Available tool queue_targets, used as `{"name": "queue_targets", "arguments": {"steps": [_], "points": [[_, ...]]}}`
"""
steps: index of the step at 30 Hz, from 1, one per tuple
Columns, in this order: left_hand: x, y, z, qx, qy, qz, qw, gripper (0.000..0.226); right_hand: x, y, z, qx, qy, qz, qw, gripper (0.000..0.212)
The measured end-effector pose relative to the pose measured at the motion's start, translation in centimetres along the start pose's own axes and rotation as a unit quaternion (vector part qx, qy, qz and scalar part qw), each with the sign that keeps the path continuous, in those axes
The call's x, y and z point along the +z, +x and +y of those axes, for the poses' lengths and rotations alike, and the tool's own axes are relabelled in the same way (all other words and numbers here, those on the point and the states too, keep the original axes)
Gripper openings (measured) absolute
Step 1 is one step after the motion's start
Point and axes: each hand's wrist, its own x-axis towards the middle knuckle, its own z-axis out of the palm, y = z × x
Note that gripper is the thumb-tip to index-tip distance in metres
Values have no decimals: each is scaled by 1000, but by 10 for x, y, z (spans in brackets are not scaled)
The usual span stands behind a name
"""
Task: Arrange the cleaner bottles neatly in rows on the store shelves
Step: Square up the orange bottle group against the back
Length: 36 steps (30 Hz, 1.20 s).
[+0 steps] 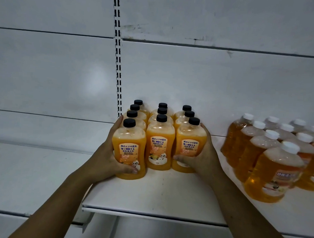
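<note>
Several orange cleaner bottles with black caps stand in three rows on the white shelf (150, 195), against the back wall. My left hand (106, 158) wraps the left side of the front-left bottle (129, 150), thumb across its label. My right hand (199, 157) cups the right side of the front-right bottle (189, 143), thumb under its label. The front-middle bottle (159, 145) stands between them, touched by neither hand. The left row's front bottle sits a little nearer the shelf edge than the other two fronts.
A second group of amber bottles with white caps (274, 158) stands in rows at the right of the same shelf. A slotted upright (118, 69) runs up the back panel. A lower white shelf (35, 168) lies to the left.
</note>
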Motion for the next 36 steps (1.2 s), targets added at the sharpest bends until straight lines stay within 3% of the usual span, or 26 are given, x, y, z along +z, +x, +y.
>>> {"name": "queue_targets", "arguments": {"steps": [10, 16, 26, 36], "points": [[-1, -6, 1, 8, 15, -22, 1000, 152, -6, 0, 4, -11, 11, -43, 999, 127], [5, -12, 0, 17, 21, -30, 999, 154, -10, 1, 11, 29, -4, -58, 998, 138], [0, -12, -12, -12, 14, -44, 999, 150, -11, 1, 16, 38, -8, -57, 998, 134], [1, -15, -10, -30, -24, 1, 999, 157, -11, 1, 9, 17, 14, -65, 998, 132]]}}
